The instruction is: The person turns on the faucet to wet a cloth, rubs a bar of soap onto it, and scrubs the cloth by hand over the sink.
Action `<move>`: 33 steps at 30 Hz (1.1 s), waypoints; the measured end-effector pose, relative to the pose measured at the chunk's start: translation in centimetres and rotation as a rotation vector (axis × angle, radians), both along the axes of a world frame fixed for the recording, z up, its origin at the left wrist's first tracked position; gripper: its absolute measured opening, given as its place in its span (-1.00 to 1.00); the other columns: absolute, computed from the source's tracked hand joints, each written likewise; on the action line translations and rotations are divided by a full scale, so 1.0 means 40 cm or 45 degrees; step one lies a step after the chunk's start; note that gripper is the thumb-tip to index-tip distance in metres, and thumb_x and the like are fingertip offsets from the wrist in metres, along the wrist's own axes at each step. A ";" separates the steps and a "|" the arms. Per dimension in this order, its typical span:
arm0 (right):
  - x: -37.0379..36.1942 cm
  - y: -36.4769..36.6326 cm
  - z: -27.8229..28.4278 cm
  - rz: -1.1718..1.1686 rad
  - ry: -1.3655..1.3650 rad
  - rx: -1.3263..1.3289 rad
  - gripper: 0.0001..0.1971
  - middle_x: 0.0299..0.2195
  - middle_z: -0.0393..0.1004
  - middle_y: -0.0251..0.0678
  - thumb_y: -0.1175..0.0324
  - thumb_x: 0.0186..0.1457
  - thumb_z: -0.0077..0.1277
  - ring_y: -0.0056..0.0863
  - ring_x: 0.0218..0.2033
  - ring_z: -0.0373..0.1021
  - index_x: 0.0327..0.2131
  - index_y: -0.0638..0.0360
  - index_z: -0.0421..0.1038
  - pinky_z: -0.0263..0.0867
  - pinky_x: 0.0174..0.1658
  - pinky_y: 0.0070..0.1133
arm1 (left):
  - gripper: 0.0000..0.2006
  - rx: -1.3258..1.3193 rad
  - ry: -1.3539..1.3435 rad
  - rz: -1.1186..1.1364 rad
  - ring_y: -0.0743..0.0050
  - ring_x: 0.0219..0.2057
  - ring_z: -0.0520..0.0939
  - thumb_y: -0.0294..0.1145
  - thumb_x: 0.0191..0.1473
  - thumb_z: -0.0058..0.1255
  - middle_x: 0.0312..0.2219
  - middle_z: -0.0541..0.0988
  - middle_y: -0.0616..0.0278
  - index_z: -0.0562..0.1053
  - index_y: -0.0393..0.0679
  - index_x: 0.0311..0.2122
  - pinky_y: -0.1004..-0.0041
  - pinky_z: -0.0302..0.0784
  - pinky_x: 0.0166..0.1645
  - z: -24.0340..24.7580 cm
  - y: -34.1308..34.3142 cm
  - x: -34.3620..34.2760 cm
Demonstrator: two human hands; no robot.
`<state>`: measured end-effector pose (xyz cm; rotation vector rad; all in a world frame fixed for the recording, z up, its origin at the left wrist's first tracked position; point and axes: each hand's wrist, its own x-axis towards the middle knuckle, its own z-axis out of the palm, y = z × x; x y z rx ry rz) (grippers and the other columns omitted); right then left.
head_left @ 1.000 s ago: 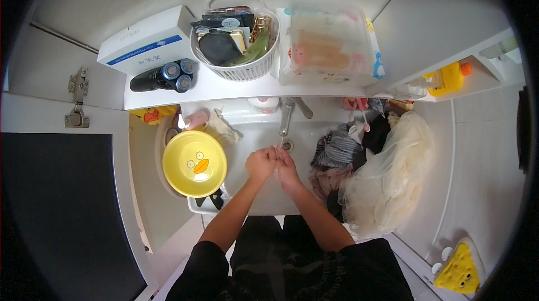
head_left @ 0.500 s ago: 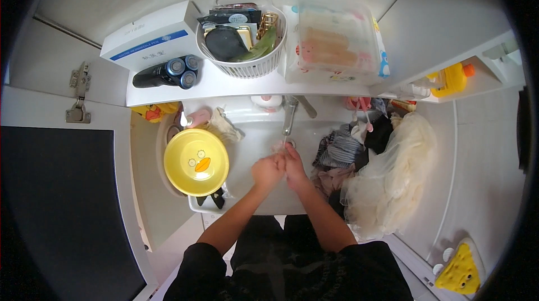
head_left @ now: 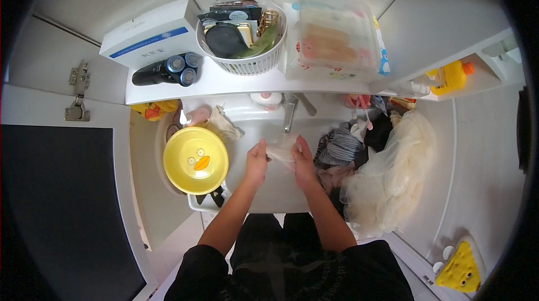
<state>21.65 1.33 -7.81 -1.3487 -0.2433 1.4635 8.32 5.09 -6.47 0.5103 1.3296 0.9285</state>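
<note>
Over the white sink [head_left: 278, 191], a thin, pale, see-through piece of fabric [head_left: 281, 156] spans the space between my two hands. My left hand [head_left: 256, 162] pinches one end, and my right hand [head_left: 304, 162] grips the other. What kind of garment or cloth it is cannot be made out. Just beyond my hands is the metal faucet [head_left: 289, 115], its spout ending a little above the fabric. To the left stands a yellow basin [head_left: 196, 180] with a duck-like face inside. A beige cloth [head_left: 223, 126] lies behind it.
Striped clothing [head_left: 338, 146] and cream tulle [head_left: 393, 183] pile up at the sink's right. The shelf above carries a white basket [head_left: 247, 68], a black shaver [head_left: 165, 71], a white box [head_left: 149, 31] and a clear container [head_left: 337, 37]. An open cabinet door [head_left: 56, 189] flanks the left.
My hands were pressed together beneath the faucet, with the fabric bunched in them. They have moved apart, left hand to the left and right hand to the right, spreading the fabric between them.
</note>
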 end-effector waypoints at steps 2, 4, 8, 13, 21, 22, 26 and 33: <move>0.012 0.012 -0.017 0.055 -0.105 0.116 -0.52 0.05 0.29 -0.31 0.35 0.24 -0.12 -0.57 -0.05 0.28 0.21 0.18 0.12 0.24 -0.05 -0.64 | -0.63 0.016 -0.035 -0.050 0.69 -0.60 0.36 -0.07 0.30 -0.24 -0.61 0.44 0.45 0.46 -0.10 -0.39 0.57 0.33 -0.44 -0.018 -0.010 -0.018; 0.021 0.021 -0.023 0.110 -0.210 0.231 -0.53 0.11 0.26 -0.25 0.38 0.25 -0.17 -0.52 0.03 0.26 0.20 0.28 0.09 0.20 0.05 -0.62 | -0.65 0.031 -0.071 -0.099 0.66 -0.59 0.40 -0.06 0.30 -0.25 -0.58 0.47 0.43 0.45 -0.09 -0.32 0.54 0.37 -0.41 -0.032 -0.015 -0.023; 0.042 0.035 -0.010 0.346 -0.426 0.127 -0.54 0.01 0.33 -0.24 0.39 0.21 -0.11 -0.56 -0.04 0.29 0.18 0.22 0.16 0.23 -0.01 -0.61 | -0.75 -0.039 -0.251 -0.030 0.70 -0.54 0.39 -0.10 0.29 -0.23 -0.52 0.45 0.46 0.39 -0.01 -0.26 0.57 0.35 -0.38 -0.029 -0.020 -0.022; 0.086 0.024 -0.041 0.450 -0.691 0.124 -0.52 -0.03 0.33 -0.17 0.41 0.15 -0.04 -0.49 -0.08 0.32 0.16 0.11 0.20 0.27 -0.05 -0.51 | -0.86 -0.112 -0.372 -0.030 0.70 -0.57 0.35 -0.18 0.24 -0.17 -0.55 0.37 0.49 0.36 0.05 -0.26 0.58 0.30 -0.41 0.020 -0.011 0.014; 0.059 0.080 0.258 0.212 -1.757 0.712 -0.43 0.20 0.13 -0.04 0.45 0.00 -0.05 0.02 0.17 0.11 0.16 0.26 0.18 0.05 0.17 -0.23 | -0.82 -0.072 -0.683 -0.020 0.41 -0.15 0.50 -0.20 0.23 -0.21 -0.15 0.44 0.31 0.26 0.06 -0.10 0.40 0.44 -0.10 0.050 -0.021 -0.003; 0.061 0.090 0.270 0.211 -1.755 0.716 -0.43 0.20 0.13 -0.04 0.45 0.00 -0.05 0.02 0.17 0.11 0.16 0.26 0.18 0.05 0.17 -0.23 | -0.82 -0.069 -0.681 -0.019 0.41 -0.15 0.50 -0.20 0.23 -0.21 -0.15 0.44 0.31 0.26 0.06 -0.10 0.40 0.44 -0.10 0.048 -0.022 -0.008; 0.069 0.109 0.267 0.394 -1.899 0.765 -0.42 0.18 0.18 -0.05 0.44 -0.05 -0.03 0.04 0.17 0.11 0.13 0.26 0.22 -0.01 0.18 -0.16 | -0.80 -0.011 -0.766 -0.029 0.33 -0.01 0.45 -0.21 0.22 -0.21 -0.08 0.41 0.27 0.25 0.03 -0.09 0.29 0.40 0.04 0.069 -0.029 -0.025; 0.082 0.085 0.230 0.416 -1.777 0.668 -0.58 0.15 0.25 -0.11 0.48 -0.04 -0.03 -0.10 0.11 0.19 -0.02 0.23 0.38 0.03 0.14 -0.22 | -0.73 0.104 -0.859 -0.045 0.20 0.11 0.37 -0.32 0.16 -0.24 0.06 0.35 0.15 0.24 0.01 -0.02 0.17 0.30 0.16 0.160 -0.046 -0.061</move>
